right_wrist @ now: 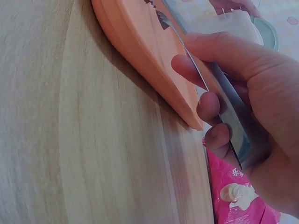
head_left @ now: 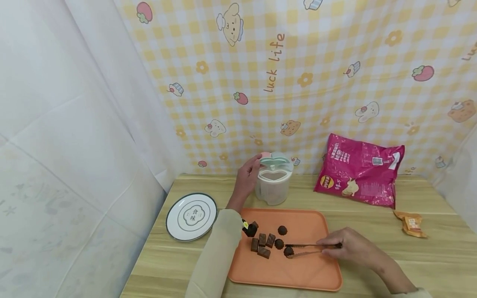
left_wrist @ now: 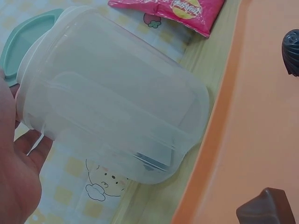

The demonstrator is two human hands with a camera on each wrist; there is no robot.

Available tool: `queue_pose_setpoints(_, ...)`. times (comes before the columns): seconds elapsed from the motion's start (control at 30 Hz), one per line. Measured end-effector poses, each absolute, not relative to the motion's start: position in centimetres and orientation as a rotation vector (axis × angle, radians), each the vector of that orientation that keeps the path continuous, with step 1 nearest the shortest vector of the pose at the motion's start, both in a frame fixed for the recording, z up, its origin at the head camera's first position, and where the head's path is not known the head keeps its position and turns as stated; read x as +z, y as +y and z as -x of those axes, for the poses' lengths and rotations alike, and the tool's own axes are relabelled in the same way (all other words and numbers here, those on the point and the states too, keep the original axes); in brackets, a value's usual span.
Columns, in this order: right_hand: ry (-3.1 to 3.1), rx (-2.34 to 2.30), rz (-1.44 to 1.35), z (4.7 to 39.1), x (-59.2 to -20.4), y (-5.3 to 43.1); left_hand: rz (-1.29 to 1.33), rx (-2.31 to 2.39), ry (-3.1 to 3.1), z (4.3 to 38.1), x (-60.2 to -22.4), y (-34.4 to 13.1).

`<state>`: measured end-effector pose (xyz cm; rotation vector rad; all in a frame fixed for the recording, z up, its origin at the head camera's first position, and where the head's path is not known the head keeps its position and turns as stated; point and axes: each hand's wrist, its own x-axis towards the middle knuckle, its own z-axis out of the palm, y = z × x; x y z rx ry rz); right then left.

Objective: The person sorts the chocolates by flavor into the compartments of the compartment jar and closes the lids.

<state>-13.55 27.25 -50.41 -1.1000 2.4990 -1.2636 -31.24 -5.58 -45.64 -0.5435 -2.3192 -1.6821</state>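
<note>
My left hand (head_left: 247,176) holds the top of a translucent plastic canister (head_left: 273,191). One green lid flap (head_left: 275,161) stands raised over a heart-like opening. In the left wrist view, the fingers (left_wrist: 36,148) lie along the canister's upper end. My right hand (head_left: 346,246) grips metal tongs (head_left: 309,245), thumb on one arm and fingers curled around the other. Between the tong tips sits a round fluted chocolate (head_left: 288,251). Two more round chocolates (head_left: 282,230) lie close by on an orange tray (head_left: 298,277). Several rectangular chocolates (head_left: 264,253) are grouped left of them.
On the left lies a white plate (head_left: 179,223) with a dark rim. A pink chip bag (head_left: 357,171) leans against the patterned cloth at the back right. An orange wrapped snack (head_left: 411,224) lies in front of it. The tray's back edge is close to the canister.
</note>
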Motion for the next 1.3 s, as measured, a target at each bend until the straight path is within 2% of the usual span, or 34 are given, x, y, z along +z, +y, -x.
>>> queue_pose_setpoints(0.73, 2.574, -1.276, 1.140, 13.3, -50.4, 27.0, 0.524, -1.685, -2.304, 31.1, -45.5, -5.7)
queue_pose_setpoints(1.3, 2.760, -1.379, 0.907, 13.8, -47.0, 27.0, 0.541, -1.687, -2.298, 31.4, -45.8, -5.6)
